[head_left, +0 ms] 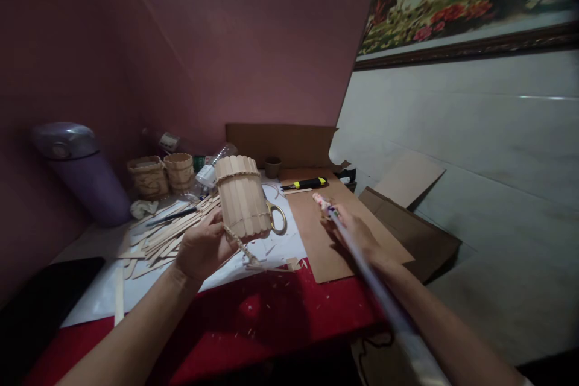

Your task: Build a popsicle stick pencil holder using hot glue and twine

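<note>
My left hand (pixel 205 247) is closed around the lower side of a cup of upright craft sticks (pixel 242 202), tilted above the table. A braided cord (pixel 237 176) runs round the cup near its top, and a loose braided end (pixel 242 244) hangs below. Over the brown cardboard, my right hand (pixel 353 229) grips what looks like a glue gun (pixel 323 204) with a colourful patterned body. A long translucent glue stick (pixel 371 277) extends back from it towards me. The glue gun is apart from the cup; my fingers hide part of it. Scissors (pixel 277 218) lie behind the cup.
Loose craft sticks (pixel 167 241) are piled on white paper at left. Two decorated cups (pixel 148 178), a plastic bottle (pixel 212 169) and a purple flask (pixel 85 172) stand behind. A utility knife (pixel 307 183) rests on the cardboard sheet (pixel 323 241). Red cloth (pixel 271 319) covers the front.
</note>
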Demonstrator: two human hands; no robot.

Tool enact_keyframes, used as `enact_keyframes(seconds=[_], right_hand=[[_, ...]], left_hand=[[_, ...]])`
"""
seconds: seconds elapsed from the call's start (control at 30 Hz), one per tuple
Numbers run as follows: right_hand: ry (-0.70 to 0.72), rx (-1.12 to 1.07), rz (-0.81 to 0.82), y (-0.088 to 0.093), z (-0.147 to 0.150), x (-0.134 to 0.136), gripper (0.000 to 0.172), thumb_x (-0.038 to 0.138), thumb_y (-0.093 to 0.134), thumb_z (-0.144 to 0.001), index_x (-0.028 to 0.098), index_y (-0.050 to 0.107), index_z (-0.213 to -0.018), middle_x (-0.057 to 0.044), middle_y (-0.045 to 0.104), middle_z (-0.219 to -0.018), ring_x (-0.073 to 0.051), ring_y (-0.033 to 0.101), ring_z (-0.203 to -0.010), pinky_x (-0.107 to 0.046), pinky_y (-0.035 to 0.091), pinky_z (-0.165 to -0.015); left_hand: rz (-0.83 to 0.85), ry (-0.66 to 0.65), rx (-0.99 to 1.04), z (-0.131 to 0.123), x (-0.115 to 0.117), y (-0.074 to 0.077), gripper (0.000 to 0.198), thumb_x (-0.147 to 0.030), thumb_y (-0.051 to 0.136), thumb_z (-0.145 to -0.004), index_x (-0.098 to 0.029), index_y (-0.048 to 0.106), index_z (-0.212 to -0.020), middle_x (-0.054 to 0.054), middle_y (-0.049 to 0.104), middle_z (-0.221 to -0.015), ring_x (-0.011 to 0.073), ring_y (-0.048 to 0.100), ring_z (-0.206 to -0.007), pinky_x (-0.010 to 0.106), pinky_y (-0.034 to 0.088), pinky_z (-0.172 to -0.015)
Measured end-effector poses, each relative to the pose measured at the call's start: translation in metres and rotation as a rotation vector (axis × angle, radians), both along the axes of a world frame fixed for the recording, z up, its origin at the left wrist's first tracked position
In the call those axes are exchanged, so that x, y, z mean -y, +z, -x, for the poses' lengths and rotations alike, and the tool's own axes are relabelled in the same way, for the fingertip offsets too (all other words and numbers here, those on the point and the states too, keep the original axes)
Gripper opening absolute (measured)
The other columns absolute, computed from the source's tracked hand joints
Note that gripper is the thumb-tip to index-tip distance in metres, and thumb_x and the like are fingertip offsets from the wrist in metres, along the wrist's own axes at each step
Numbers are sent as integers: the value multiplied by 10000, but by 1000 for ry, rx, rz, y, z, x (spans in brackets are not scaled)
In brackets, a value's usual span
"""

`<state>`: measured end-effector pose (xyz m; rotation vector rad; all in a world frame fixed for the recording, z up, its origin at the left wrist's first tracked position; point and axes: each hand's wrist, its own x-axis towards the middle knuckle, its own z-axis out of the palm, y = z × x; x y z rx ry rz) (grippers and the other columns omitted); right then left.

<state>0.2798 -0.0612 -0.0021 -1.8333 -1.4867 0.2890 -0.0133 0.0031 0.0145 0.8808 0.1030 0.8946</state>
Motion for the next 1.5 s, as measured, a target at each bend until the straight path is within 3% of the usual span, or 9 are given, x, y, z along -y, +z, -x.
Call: enact_keyframes(seconds=[0.17, 0.37, 0.43, 0.5, 0.63, 0.77, 0.93, 1.23, 1.5], right_hand=[[-62, 327, 183, -12, 1, -17, 264, 249, 456, -943, 132, 587, -1140, -183, 640, -1134, -273, 614, -969, -324, 404, -737], [-60, 497, 140, 5, 24, -4, 253, 215, 490, -937, 87, 626, -1107, -245, 603, -1185, -365, 534, -1126, -470, 378, -914], [13, 437, -141, 22, 45, 14, 190, 187, 493, -935, 141, 645, -1040, -191, 631, -1168, -319, 554, -1093, -457, 395, -923], [274, 143, -313, 38, 69, 33, 192, 280, 494, -970, 182, 650, -916, -109, 682, -992, -236, 615, -942, -361, 460, -818], [511, -279, -226, 51, 109, 57, 261, 432, 597, -918, 189, 635, -832, -8, 658, -706, -143, 602, -616, -270, 460, -591], [496, -437, -180, 45, 125, 55, 162, 329, 675, -860, 173, 655, -899, -10, 678, -739, -135, 616, -635, -248, 469, -576], [445, -389, -263, 47, 125, 52, 169, 275, 599, -907, 177, 659, -782, -1, 645, -686, -124, 583, -616, -245, 450, -567], [394, -329, -351, 55, 118, 55, 189, 298, 630, -894, 188, 665, -744, 11, 609, -630, -116, 530, -564, -245, 418, -519], [376, -367, -364, 55, 115, 52, 189, 279, 645, -873, 178, 653, -712, 36, 554, -571, -92, 474, -511, -228, 371, -485]], left_hand=[[-9, 12, 1, 1, -2, 0, 501, -226, 802, -631, -123, 712, -1113, 134, 752, -1093, 333, 689, -1052, 454, 550, -953], [8, 19, -20, -1, -1, -3, 500, -234, 803, -611, -95, 723, -1085, 163, 742, -1106, 370, 675, -1063, 507, 526, -965], [0, 29, -33, -3, 1, -3, 498, -234, 792, -620, -91, 720, -1092, 160, 744, -1089, 371, 679, -1047, 525, 511, -978], [-11, 54, -51, -4, 2, -2, 486, -229, 781, -635, -95, 716, -1098, 150, 749, -1058, 364, 686, -1021, 537, 495, -992], [-23, 117, -74, -6, 4, 1, 465, -195, 783, -634, -116, 710, -1086, 115, 754, -988, 329, 695, -985, 492, 504, -987], [-43, 152, -107, -7, 4, 1, 447, -175, 784, -635, -130, 706, -1072, 108, 748, -1003, 297, 692, -979, 411, 541, -918], [-112, 127, -129, -8, 6, 2, 498, -193, 787, -653, -136, 679, -1136, 114, 733, -1062, 277, 687, -978, 338, 541, -844], [-162, 62, -146, -8, 5, -2, 541, -242, 798, -654, -145, 654, -1166, 137, 722, -1093, 325, 680, -997, 381, 541, -815], [-191, -11, -117, -9, 3, -6, 474, -222, 763, -696, -143, 655, -1150, 127, 729, -1058, 302, 689, -977, 343, 549, -783]])
